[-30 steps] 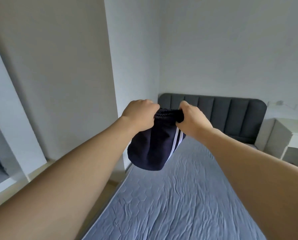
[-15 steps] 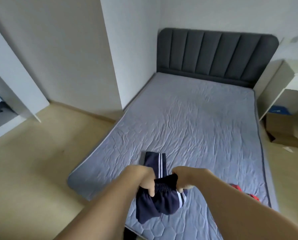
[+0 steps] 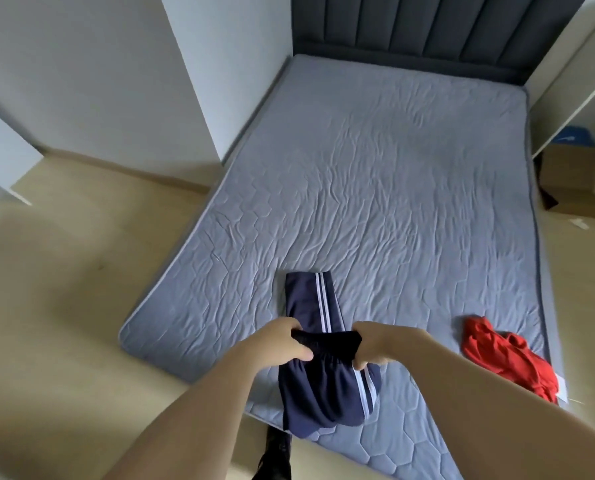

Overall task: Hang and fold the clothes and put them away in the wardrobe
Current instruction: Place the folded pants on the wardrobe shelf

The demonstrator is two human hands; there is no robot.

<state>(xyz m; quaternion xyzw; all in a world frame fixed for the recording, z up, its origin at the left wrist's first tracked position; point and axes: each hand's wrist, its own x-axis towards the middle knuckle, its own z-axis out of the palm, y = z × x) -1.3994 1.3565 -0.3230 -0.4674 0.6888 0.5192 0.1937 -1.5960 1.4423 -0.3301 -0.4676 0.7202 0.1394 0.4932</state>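
Note:
Dark navy trousers with white side stripes point(image 3: 323, 389) are folded over, their elastic waistband gripped at both ends. My left hand point(image 3: 278, 342) holds the waistband's left side and my right hand point(image 3: 375, 346) holds its right side. The leg ends lie flat on the grey quilted mattress point(image 3: 375, 188) beyond my hands, while the upper part hangs over the mattress's near edge. A crumpled red garment point(image 3: 507, 358) lies on the mattress at the right, apart from the trousers.
A dark padded headboard point(image 3: 427, 29) stands at the far end of the bed. A white wardrobe panel point(image 3: 2, 161) is at the left, a white nightstand point(image 3: 573, 81) and cardboard box point(image 3: 573, 185) at the right. Pale wooden floor point(image 3: 64, 306) lies left.
My hands came down from chest height to the mattress with the trousers. The leg ends now lie stretched out flat on the bed. My view tilted down, revealing the red garment.

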